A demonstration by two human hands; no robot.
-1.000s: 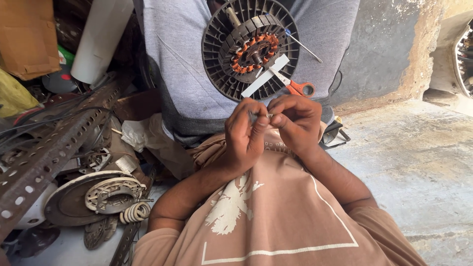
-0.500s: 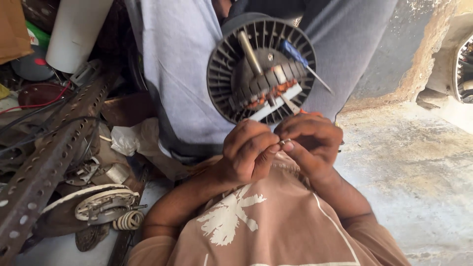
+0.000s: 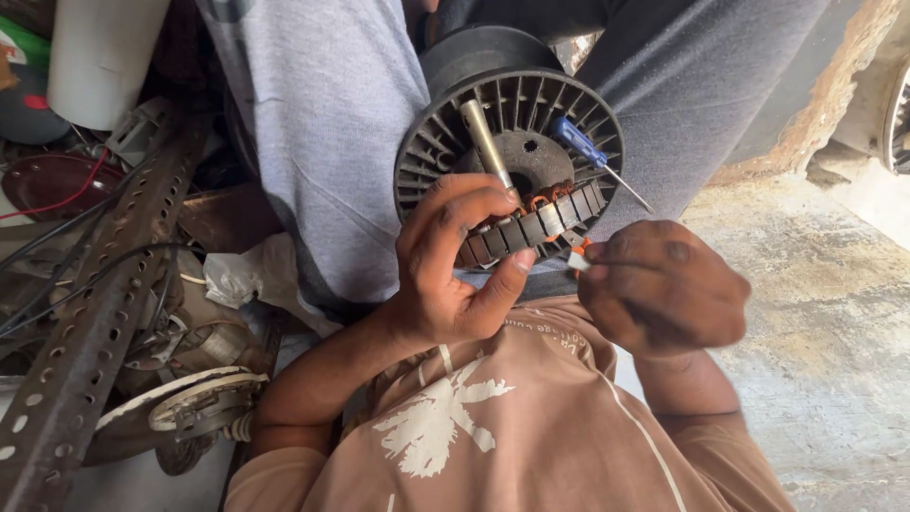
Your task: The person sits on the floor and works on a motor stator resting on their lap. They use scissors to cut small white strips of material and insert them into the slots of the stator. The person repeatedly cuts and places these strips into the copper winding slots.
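Rough, stained concrete floor (image 3: 834,313) fills the right of the frame; perforated steel angle bars (image 3: 85,322) and scrap lie in the left. At upper centre sits a black ribbed round motor housing (image 3: 455,142) with a steel shaft (image 3: 485,142) and slotted stator (image 3: 531,228) wound in copper. The left hand (image 3: 455,265) curls loosely around the stator's edge, thumb beneath. The right hand (image 3: 664,294), blurred, pinches a small white piece (image 3: 576,260) just beside it. A blue-handled screwdriver (image 3: 592,156) rests on the housing

Top left corner: green package (image 3: 21,43) with a red-orange patch, mostly hidden behind a white cylinder (image 3: 102,57). Contents and full shape cannot be told. No signs, no screens.
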